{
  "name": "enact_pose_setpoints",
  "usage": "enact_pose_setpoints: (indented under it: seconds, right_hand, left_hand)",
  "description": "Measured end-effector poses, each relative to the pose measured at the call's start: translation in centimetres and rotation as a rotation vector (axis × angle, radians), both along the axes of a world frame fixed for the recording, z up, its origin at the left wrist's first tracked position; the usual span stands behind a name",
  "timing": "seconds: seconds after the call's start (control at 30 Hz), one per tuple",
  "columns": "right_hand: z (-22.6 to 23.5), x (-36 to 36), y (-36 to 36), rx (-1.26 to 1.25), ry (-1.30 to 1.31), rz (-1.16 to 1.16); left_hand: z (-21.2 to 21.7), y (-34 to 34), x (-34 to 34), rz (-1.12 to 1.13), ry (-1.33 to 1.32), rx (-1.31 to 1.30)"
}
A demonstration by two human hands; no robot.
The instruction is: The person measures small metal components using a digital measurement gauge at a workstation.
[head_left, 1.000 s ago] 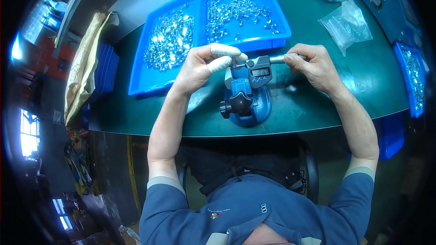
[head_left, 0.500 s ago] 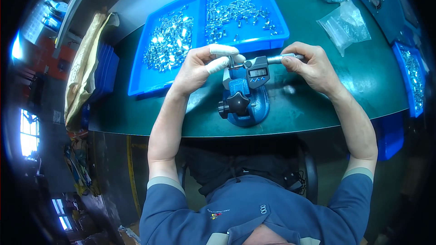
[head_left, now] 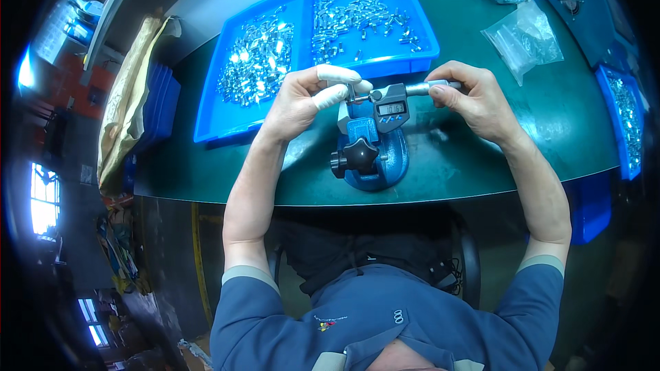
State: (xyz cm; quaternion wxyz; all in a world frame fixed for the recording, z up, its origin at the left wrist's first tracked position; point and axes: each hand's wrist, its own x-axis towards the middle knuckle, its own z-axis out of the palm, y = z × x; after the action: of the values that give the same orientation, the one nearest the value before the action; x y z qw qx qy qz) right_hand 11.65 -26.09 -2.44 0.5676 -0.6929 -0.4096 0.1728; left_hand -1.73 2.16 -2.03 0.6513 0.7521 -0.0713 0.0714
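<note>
A digital micrometer (head_left: 392,106) with a small lit display is clamped in a blue stand (head_left: 376,165) with a black star-shaped knob (head_left: 360,155). At its measuring jaws, my left hand (head_left: 302,101) pinches a small metal part (head_left: 350,92), mostly hidden by the fingers. White finger cots (head_left: 333,96) cover the thumb and a few fingers of that hand. My right hand (head_left: 474,99) is closed around the thimble (head_left: 440,85) at the micrometer's right end, thumb below and fingers above.
Two blue trays (head_left: 206,111) with many small shiny metal parts stand behind my left hand. Clear plastic bags (head_left: 524,38) lie at the back right. A blue bin (head_left: 622,124) of parts is at the right edge, and brown paper (head_left: 127,99) stands on the left.
Both hands stay nearly where they were, the left at the jaws and the right on the thimble. The view has shifted very slightly.
</note>
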Motion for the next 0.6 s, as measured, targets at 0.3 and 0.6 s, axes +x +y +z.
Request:
enact_pose_setpoints:
  seconds: [0.3, 0.6]
  right_hand:
    - [0.11, 0.09, -0.12, -0.037, -0.031, -0.015]
    - [0.14, -0.04, 0.01, -0.055, -0.032, -0.038]
  left_hand:
    - [0.08, 0.02, -0.08, -0.016, -0.014, -0.015]
    - [0.16, -0.2, 0.03, -0.018, 0.027, -0.035]
